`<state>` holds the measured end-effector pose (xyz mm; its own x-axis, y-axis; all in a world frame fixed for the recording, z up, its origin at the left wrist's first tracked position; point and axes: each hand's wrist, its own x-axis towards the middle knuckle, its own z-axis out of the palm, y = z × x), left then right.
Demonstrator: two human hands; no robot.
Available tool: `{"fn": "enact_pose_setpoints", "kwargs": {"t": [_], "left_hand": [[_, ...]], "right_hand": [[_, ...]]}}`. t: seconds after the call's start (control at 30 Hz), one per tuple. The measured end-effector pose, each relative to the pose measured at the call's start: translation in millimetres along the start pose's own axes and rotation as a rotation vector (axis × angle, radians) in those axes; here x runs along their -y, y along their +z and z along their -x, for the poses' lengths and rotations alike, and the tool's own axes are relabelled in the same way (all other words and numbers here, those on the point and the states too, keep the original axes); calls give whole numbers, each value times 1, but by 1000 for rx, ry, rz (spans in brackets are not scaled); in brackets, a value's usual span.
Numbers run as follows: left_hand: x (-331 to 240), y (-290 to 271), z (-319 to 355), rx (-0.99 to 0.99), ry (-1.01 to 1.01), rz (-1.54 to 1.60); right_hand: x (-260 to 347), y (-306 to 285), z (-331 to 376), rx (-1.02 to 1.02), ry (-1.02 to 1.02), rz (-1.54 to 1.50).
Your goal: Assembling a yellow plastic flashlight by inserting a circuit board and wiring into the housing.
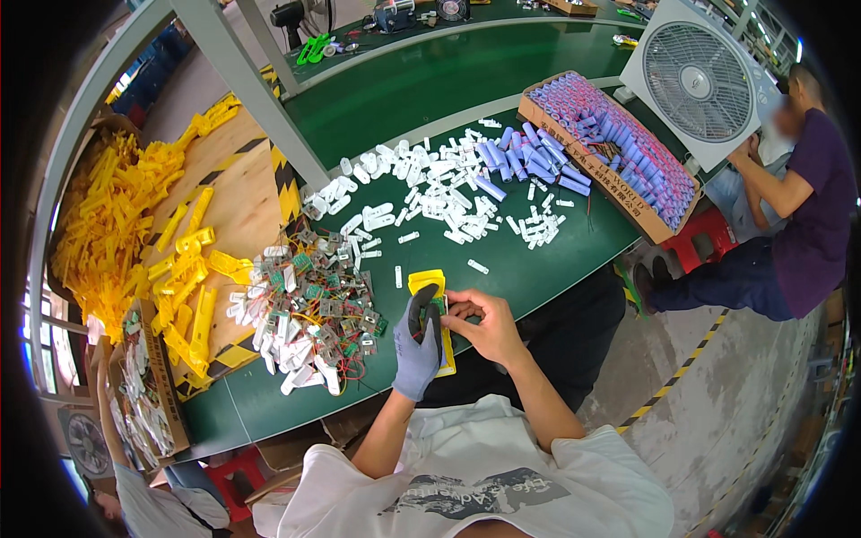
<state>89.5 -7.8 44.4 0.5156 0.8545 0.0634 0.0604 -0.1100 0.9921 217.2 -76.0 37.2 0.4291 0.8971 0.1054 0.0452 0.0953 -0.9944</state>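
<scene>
My left hand, in a grey glove with dark fingers, grips a long yellow plastic casing over the near edge of the green table. Bare, my right hand bends its fingers in against the casing's right side, thumb and fingertips close together. Whatever they pinch is too small to make out. A bit of green shows inside the casing between the hands. Left of them lies a heap of small circuit boards with wires, mixed with white plastic pieces. Loose white parts spread across the table beyond my hands.
Purple battery cells lie beside a cardboard box packed with more cells. A white box fan stands behind it. Yellow casings pile up at left, near a grey metal post. Another person sits at right.
</scene>
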Motion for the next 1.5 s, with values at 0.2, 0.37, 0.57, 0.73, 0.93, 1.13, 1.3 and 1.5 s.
{"fn": "enact_pose_setpoints", "kwargs": {"t": [0.2, 0.37, 0.57, 0.73, 0.93, 1.13, 1.3, 1.5], "left_hand": [[-9, 5, 2, -21, -30, 24], [3, 11, 0, -52, 56, -33], [-1, 7, 3, -63, 21, -67], [-5, 1, 3, -13, -29, -56], [3, 4, 0, -13, -1, -63], [0, 4, 0, 14, 22, -63], [3, 3, -2, 20, -2, -33], [6, -1, 0, 30, 13, -38]], "right_hand": [[3, -5, 0, 33, -12, -1], [10, -13, 0, 33, 7, -6], [7, -12, -2, 88, 10, 19], [8, -9, -1, 87, 26, -27], [2, -8, -1, 24, -60, 52], [2, -12, -2, 38, -32, 22], [-2, -10, -2, 48, -5, 18], [-3, -6, 2, 26, 2, 39]]}}
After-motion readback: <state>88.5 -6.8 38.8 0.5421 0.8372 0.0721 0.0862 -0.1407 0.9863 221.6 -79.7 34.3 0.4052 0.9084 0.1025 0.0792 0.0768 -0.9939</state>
